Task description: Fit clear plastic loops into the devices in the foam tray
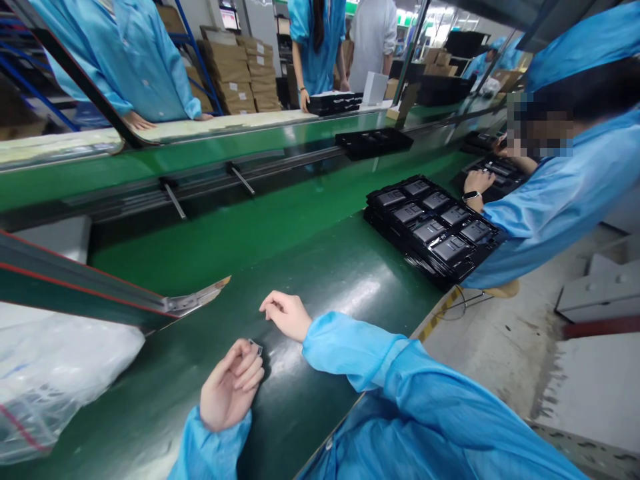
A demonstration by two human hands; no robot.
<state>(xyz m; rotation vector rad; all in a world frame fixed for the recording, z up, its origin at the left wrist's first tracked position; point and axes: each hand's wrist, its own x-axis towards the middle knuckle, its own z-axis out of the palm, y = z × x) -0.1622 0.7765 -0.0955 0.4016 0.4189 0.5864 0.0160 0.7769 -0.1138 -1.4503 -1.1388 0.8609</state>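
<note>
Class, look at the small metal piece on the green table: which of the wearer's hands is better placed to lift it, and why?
Probably the left hand: its fingertips already touch the small metal piece. The right hand rests apart on the green table, holding nothing visible.

A single camera on my head looked forward and down across the green bench (pixel 320 280), close above my left hand (pixel 231 387) and right hand (pixel 285 315) at the lower edge. It faced along the line toward a co-worker's trays (pixel 433 227) at right, with no second view sharing the scene.
</note>
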